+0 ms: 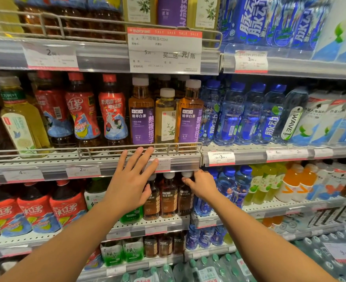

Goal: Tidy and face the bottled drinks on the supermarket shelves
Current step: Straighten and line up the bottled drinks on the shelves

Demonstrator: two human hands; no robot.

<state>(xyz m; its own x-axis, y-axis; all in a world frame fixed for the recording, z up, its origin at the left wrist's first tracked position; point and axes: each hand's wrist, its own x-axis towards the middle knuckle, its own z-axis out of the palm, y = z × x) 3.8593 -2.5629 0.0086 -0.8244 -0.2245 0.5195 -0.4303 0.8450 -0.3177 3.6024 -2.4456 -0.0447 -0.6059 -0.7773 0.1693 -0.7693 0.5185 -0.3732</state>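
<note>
Reaching across the shelf's front edge (98,159), the left hand (131,180) is being held flat with fingers spread, gripping nothing. The right hand (201,185) is being curled round a dark tea bottle (185,197) standing on the shelf below.

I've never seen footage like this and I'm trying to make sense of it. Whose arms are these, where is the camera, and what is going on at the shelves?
There is no machine here. A person wears a wide-angle camera on the head, so you look forward and down along their two bare arms at supermarket drink shelves.

The left hand is open, its straight fingers reaching to the price rail of the shelf carrying purple-labelled tea bottles.

The right hand is one shelf lower, its fingers curled at the neck of a dark tea bottle; how firmly it grips cannot be told. Two similar dark bottles stand beside that one.

Blue water bottles fill the shelves to the right, red-labelled tea those to the left.
</note>
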